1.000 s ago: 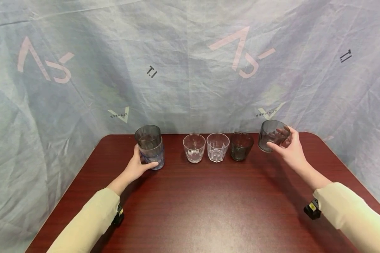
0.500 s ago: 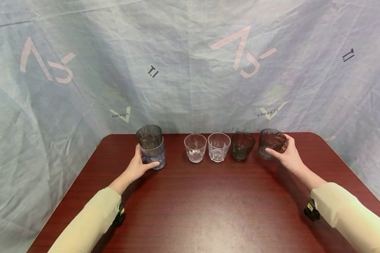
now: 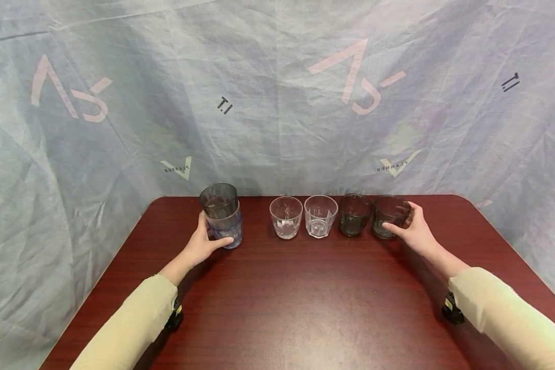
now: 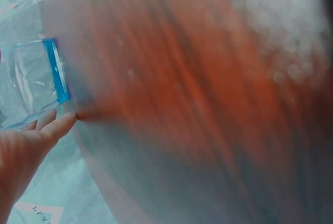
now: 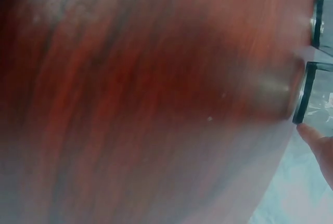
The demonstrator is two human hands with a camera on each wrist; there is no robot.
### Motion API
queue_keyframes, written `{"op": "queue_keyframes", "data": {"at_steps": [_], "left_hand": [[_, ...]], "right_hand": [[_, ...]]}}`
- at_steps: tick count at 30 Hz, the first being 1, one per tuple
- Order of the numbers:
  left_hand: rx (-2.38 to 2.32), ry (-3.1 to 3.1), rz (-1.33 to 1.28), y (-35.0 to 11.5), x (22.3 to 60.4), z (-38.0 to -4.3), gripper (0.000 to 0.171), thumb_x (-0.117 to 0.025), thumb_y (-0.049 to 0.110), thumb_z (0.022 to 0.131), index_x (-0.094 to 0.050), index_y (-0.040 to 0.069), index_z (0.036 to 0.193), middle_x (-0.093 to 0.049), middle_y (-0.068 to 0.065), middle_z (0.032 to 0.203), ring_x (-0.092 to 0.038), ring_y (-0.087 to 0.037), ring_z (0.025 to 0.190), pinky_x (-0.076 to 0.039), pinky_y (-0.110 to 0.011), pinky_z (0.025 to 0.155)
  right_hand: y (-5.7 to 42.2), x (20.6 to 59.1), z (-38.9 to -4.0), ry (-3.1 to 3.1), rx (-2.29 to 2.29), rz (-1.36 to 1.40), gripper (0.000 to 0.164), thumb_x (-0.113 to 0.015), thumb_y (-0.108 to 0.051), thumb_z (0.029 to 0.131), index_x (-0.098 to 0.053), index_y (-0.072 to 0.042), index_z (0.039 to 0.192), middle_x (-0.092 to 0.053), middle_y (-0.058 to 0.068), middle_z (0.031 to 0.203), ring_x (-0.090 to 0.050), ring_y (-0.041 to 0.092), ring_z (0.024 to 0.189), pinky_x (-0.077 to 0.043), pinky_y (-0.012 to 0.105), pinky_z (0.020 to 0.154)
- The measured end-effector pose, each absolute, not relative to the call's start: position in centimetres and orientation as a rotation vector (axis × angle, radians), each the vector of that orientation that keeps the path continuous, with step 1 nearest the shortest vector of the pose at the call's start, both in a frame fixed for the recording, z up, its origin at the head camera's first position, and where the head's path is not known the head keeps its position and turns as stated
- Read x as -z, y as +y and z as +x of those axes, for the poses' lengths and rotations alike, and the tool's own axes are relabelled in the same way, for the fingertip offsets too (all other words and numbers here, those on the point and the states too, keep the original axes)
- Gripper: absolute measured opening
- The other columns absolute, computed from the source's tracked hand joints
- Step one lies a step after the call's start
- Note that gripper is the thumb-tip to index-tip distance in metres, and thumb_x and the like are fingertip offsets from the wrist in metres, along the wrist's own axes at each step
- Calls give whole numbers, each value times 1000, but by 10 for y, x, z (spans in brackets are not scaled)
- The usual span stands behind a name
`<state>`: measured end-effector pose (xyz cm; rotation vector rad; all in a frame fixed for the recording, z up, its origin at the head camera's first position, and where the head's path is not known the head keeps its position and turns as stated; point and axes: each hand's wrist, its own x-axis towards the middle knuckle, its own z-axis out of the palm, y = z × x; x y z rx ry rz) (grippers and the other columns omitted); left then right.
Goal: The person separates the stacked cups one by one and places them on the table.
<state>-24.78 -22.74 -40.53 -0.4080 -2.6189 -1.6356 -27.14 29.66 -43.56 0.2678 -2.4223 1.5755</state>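
Note:
At the left end of the row, my left hand (image 3: 198, 244) grips the lower part of a stack of nested drinking glasses. A smoky dark glass (image 3: 218, 198) tops the stack, and a blue-tinted glass (image 3: 234, 238) forms its bottom. The left wrist view catches the blue base (image 4: 56, 70) beside my fingers. On the right, my right hand (image 3: 420, 235) holds a smoky glass (image 3: 387, 215) upright, thumb in front; its other fingers are partly hidden behind the glass. That glass stands right beside another smoky glass (image 3: 354, 216).
Two clear glasses (image 3: 285, 218) stand between the stack and the smoky glasses, near the back edge of the dark red wooden table (image 3: 305, 298). A grey printed cloth (image 3: 277, 103) hangs right behind the table and along its sides.
My right hand has lowered its smoky glass and brought it left, up to the neighbouring smoky glass in the row. My left hand and the stack have stayed in place.

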Motion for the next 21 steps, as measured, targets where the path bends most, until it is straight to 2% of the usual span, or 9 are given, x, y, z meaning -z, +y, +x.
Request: {"op": "queue_keyframes", "data": {"at_steps": [6, 8, 11, 13, 15, 17, 19, 21], "left_hand": [[1639, -2616, -410, -228, 407, -249, 98, -74, 1, 85, -1, 2, 151, -22, -29, 148, -29, -47, 136, -27, -58, 109], [1641, -2617, -411, -229, 407, -249, 99, -74, 1, 85, -1, 2, 151, -22, -29, 148, -29, -47, 136, -27, -58, 109], [1644, -2619, -410, -229, 408, -249, 99, -74, 2, 85, 0, 2, 151, -21, -29, 149, -28, -47, 136, -27, -58, 109], [1646, -2619, -411, -230, 408, -249, 99, -74, 2, 85, 0, 3, 151, -20, -29, 149, -28, -47, 136, -27, -58, 108], [1644, -2620, -414, -230, 408, -249, 99, -74, 2, 85, 0, 2, 151, -21, -29, 149, -28, -47, 137, -28, -58, 108], [1649, -2618, -415, -229, 408, -249, 99, -74, 2, 85, 0, 3, 151, -21, -29, 149, -28, -47, 137, -28, -58, 108], [1652, -2618, -413, -229, 408, -249, 99, -74, 2, 85, 0, 3, 151, -22, -29, 149, -28, -47, 136, -28, -58, 108], [1659, -2616, -408, -229, 407, -249, 98, -74, 2, 85, -1, 3, 151, -22, -29, 148, -29, -48, 136, -28, -58, 108]], "right_hand": [[299, 437, -273, -2477, -1529, 240, 81, -69, -3, 90, -7, 9, 140, -37, 32, 134, -46, -11, 93, -40, 6, 75], [299, 438, -273, -2491, -1502, 231, 82, -70, -4, 89, -8, 9, 140, -39, 32, 133, -48, -7, 94, -40, 6, 74], [300, 439, -274, -2485, -1492, 227, 84, -72, -3, 87, -8, 10, 141, -38, 33, 135, -52, 12, 104, -39, 7, 77], [300, 437, -274, -2480, -1495, 218, 88, -73, -4, 87, -6, 9, 143, -34, 34, 139, -47, 28, 117, -37, 10, 85], [301, 432, -273, -2477, -1511, 215, 93, -73, -6, 87, -2, 7, 146, -27, 34, 145, -34, 39, 131, -34, 20, 100], [301, 425, -272, -2460, -1516, 205, 96, -73, -9, 88, 1, 3, 149, -21, 33, 149, -24, 43, 137, -26, 34, 110], [301, 417, -271, -2436, -1500, 203, 97, -72, -11, 88, 1, 0, 151, -18, 30, 152, -18, 42, 140, -19, 49, 113], [298, 407, -272, -2379, -1489, 218, 95, -73, -9, 88, -2, -2, 152, -20, 28, 153, -17, 40, 142, -15, 56, 113]]}}
